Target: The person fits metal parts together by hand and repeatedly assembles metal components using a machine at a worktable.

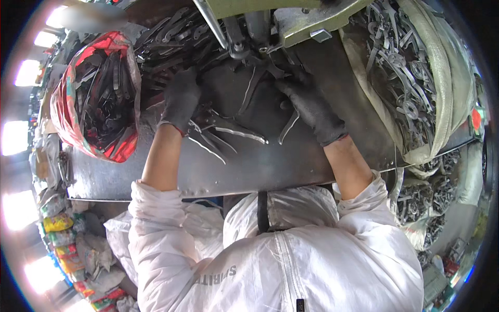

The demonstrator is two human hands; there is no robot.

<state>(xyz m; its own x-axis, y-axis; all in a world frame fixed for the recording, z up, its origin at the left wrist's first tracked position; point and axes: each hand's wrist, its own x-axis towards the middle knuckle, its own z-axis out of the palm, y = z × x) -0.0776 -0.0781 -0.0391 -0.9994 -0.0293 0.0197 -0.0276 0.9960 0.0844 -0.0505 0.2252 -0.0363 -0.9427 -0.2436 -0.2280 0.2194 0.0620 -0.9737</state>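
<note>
My left hand (181,99), in a black glove, is over the left part of the metal bench; its fingers blend into dark parts and cannot be made out. Beside it lie several curved metal handles (240,131), like plier halves. My right hand (312,106), also gloved in black, is closed on a plier-like metal part (289,128), its handle pointing down below the fingers. The upper end of that part lies close to the press tool (239,49). Another curved handle (249,91) extends downward from beneath the tool.
A green machine body (317,23) overhangs the bench (249,166). At left stands a red bag (61,112) of dark metal parts, with a heap of similar parts (176,34) behind. A pale sack (442,88) of bright metal parts stands at right.
</note>
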